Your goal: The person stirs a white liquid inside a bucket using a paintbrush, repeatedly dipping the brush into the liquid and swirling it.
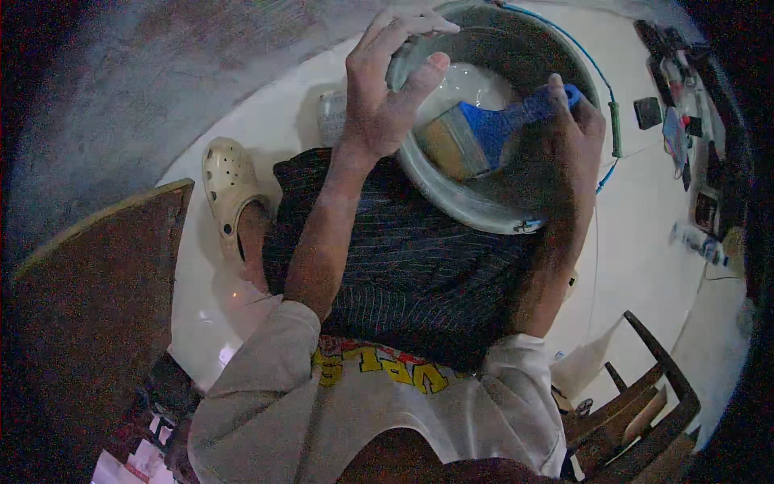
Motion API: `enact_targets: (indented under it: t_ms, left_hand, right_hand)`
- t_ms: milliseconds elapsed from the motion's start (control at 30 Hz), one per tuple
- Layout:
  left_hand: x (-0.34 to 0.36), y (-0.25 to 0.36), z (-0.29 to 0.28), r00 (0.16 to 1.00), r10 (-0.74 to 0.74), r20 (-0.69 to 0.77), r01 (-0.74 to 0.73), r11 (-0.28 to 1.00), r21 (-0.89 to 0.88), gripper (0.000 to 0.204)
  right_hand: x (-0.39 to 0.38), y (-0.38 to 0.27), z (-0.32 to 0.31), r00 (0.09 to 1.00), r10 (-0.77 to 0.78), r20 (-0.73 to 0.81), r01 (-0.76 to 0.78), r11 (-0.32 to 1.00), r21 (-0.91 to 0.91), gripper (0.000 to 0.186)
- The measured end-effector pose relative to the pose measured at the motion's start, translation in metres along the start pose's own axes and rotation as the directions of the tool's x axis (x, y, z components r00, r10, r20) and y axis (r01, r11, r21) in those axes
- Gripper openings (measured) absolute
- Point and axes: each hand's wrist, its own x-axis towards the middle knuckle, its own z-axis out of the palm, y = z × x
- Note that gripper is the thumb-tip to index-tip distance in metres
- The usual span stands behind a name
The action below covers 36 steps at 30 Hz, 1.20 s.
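Observation:
A grey bucket (492, 214) with a blue-cord handle and pale liquid (476, 85) inside stands between my legs. My right hand (576, 133) grips the blue handle of a wide paintbrush (484, 133), whose tan bristles are down inside the bucket. My left hand (387, 97) is raised over the bucket's left side, thumb apart and fingers slightly bent, with nothing visible in it; whether it touches the rim is unclear. Just left of that hand, a small whitish container (330, 117) stands partly hidden on the pale floor (645, 210).
A cream clog (223, 173) is on my left foot. A brown board (89, 315) stands at lower left, beside a grey wall (161, 56). A wooden chair (653, 379) is at lower right. Several small tools and objects (677, 129) lie along the right side.

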Motion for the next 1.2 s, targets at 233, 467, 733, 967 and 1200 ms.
enact_targets:
  t_ms: [233,467,733,967,1200]
  left_hand:
    - [0.003,-0.005,0.003,0.997,0.079,-0.019,-0.079,0.997,-0.007,0.035]
    - [0.003,-0.009,0.001,0.996,0.088,-0.008,-0.088,0.996,-0.018,0.034]
    - [0.003,-0.009,0.000,0.997,0.080,-0.018,-0.081,0.996,-0.045,0.035]
    - [0.003,-0.009,0.001,0.997,0.074,-0.001,-0.074,0.997,-0.009,0.036]
    - [0.003,-0.011,0.003,0.995,0.102,-0.007,-0.102,0.994,-0.033,0.034]
  right_hand:
    - [0.004,-0.002,0.001,0.964,-0.146,-0.223,0.164,0.984,0.064,0.043]
    - [0.003,0.002,0.006,0.951,-0.293,-0.101,0.286,0.955,-0.072,0.034]
    - [0.000,-0.008,0.006,0.971,-0.237,0.009,0.234,0.950,-0.206,0.032]
    - [-0.004,-0.010,0.006,0.961,-0.275,0.015,0.273,0.944,-0.184,0.031]
    - [-0.010,-0.016,0.011,0.933,-0.278,-0.228,0.294,0.955,0.041,0.026]
